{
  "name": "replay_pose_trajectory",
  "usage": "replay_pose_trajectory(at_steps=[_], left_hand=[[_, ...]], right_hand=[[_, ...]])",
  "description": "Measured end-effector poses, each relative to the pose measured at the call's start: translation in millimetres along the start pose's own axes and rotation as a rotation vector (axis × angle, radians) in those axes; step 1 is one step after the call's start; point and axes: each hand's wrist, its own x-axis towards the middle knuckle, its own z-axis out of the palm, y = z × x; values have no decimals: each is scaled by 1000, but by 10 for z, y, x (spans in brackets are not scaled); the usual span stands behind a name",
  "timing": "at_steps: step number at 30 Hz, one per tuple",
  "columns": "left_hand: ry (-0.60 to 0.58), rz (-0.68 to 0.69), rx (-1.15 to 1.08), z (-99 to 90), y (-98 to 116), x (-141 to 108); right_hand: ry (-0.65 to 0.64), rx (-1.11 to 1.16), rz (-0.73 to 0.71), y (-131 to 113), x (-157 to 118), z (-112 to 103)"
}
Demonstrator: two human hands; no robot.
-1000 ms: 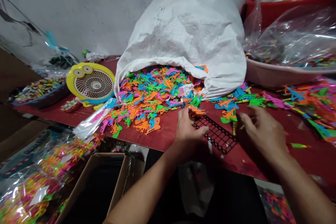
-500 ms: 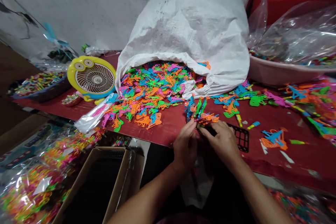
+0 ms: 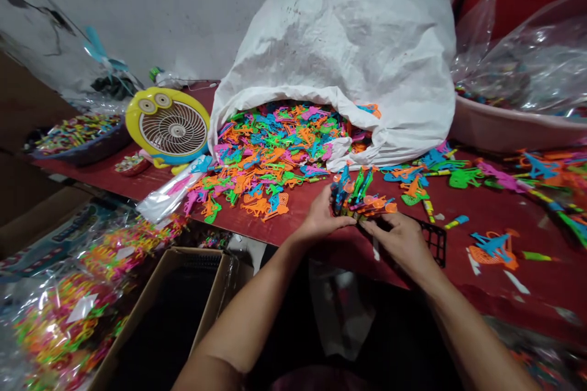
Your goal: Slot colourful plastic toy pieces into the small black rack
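Observation:
A bunch of small plastic toys [image 3: 360, 192] in blue, green and orange stands upright between my hands near the table's front edge. My left hand [image 3: 321, 214] is closed round the bunch's left side, its thumb along the front base. On the right, my right hand [image 3: 406, 238] is closed with thumb and fingers at the lower right of the bunch. What its fingertips pinch is partly hidden. A black grid rack [image 3: 435, 243] sticks out beyond my right hand; whether the toys sit in it is hidden. Behind lies a heap of similar toys [image 3: 261, 165].
The heap spills from a large white sack [image 3: 339, 36]. A yellow fan [image 3: 177, 128] and a blue basin [image 3: 87, 149] stand left, a pink basin [image 3: 513, 125] right. Loose toys [image 3: 495, 247] lie on the red table [image 3: 339, 263]. Below left sits a cardboard box [image 3: 208, 311] beside bagged toys [image 3: 68, 317].
The view has shifted, so most things appear farther right. My left hand has spread round the left side of the bunch, thumb reaching across its base. My right hand stays by the bunch.

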Motion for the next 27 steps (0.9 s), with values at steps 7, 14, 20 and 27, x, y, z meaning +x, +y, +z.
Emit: replay_pose_trajectory(at_steps=[7, 14, 20, 27], left_hand=[[40, -78, 143, 122, -47, 19], [1, -173, 430, 189, 16, 13], [-41, -178, 485, 172, 23, 33], [-33, -124, 493, 207, -15, 14]], right_hand=[[196, -132, 109, -268, -208, 91], [292, -186, 176, -412, -151, 313], [236, -379, 119, -371, -152, 242], [198, -468, 108, -417, -114, 284]])
